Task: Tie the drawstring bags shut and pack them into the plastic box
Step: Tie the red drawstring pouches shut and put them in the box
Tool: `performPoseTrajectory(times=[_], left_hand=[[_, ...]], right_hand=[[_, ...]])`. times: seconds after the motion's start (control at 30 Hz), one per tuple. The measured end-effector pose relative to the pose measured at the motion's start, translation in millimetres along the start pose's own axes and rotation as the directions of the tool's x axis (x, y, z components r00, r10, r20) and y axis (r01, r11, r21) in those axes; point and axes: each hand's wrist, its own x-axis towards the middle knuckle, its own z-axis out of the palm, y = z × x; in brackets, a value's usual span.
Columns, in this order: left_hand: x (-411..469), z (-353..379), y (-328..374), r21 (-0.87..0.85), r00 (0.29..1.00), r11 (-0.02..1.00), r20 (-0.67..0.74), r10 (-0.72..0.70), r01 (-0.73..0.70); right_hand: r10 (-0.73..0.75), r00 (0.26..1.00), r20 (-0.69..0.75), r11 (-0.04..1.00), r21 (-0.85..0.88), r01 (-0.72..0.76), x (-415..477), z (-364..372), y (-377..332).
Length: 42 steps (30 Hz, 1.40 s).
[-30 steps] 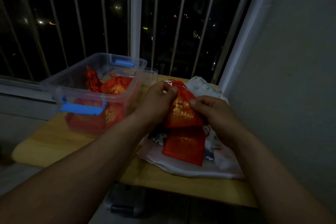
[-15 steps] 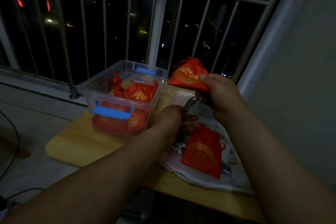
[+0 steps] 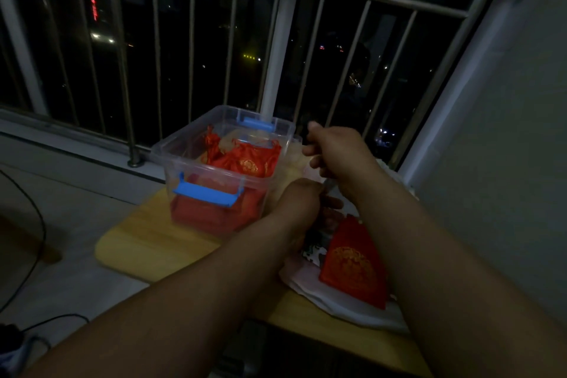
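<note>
The plastic box (image 3: 171, 159) stands uncovered on the table (image 3: 147, 242) and holds the packed bags (image 3: 245, 159). The right hand (image 3: 336, 152) hovers just beside its right rim, fingers loosely curled and empty (well placed for dropping items in). The left hand (image 3: 299, 204) lies beside the box; its grasp cannot be determined. The remaining bag (image 3: 352, 267) lies flat on the white cloth (image 3: 337, 301), within easy reach.

Red drawstring bag (image 3: 352, 267) with gold motif, clear plastic box (image 3: 184, 159) with blue latches (image 3: 206, 193), pale yellow table (image 3: 147, 242)
</note>
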Motion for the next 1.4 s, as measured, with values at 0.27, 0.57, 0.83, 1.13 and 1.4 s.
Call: performPoseTrajectory(times=[0.27,0.57,0.83,1.13,1.4], left_hand=[[1.9,-0.1,-6.3,0.169,0.996,0.981,0.012,0.094,-0.094],[7.5,2.1,-17.6,0.814,0.938,0.486,0.200,0.282,-0.319],[18.0,4.7,-22.0,0.879,0.899,0.213,0.389,0.199,-0.427],[9.7,9.3,-25.5,0.827,0.797,0.109,0.484,0.361,-0.552],[4.1,11.6,-22.2,0.762,0.837,0.382,0.375,0.398,-0.523]], right_hand=[[0.080,0.994,-0.074,0.997,-0.009,-0.080,-10.0,-58.5,71.5],[0.044,0.995,-0.088,0.945,-0.319,-0.070,-32.4,-108.5,128.3],[-0.023,0.982,0.190,0.873,-0.474,0.113,-41.5,-121.0,140.3],[-0.147,0.970,0.193,0.897,-0.387,0.213,-39.7,-115.2,147.8],[-0.155,0.976,0.154,0.987,-0.012,0.159,-37.1,-113.7,141.9]])
